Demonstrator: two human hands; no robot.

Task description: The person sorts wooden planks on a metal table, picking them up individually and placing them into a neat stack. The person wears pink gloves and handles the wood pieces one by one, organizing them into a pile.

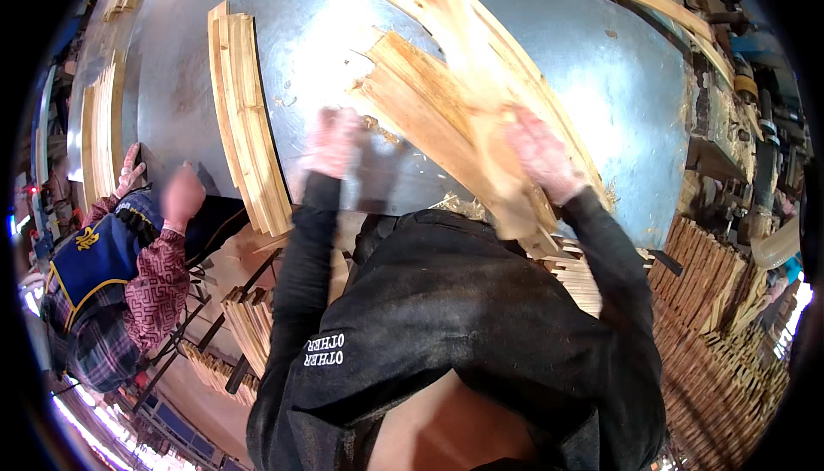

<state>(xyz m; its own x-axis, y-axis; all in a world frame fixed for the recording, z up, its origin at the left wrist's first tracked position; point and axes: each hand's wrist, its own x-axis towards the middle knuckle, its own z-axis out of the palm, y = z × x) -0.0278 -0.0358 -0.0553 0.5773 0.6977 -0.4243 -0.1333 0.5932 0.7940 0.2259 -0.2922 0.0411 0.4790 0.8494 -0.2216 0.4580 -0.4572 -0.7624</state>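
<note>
A long pale wooden board (468,51) slants over other boards on the metal-topped table, its near end smeared by motion. My right hand (542,152), in a light pinkish glove, grips this board along its right edge; its thumb is hidden. Beneath it, wider boards (421,115) lie at an angle, one with a rough, broken-looking far end. A longer strip (536,85) runs along their right side. My left hand (333,141), gloved as well, is over the table left of the boards and touches none of them. Motion blur hides how its fingers are set.
The metal table (635,102) carries a stack of strips (245,111) to the left and wood chips (378,130) in the middle. A co-worker (120,274) stands at far left beside more strips (103,132). Machinery (755,128) and piled wood (704,325) are at right.
</note>
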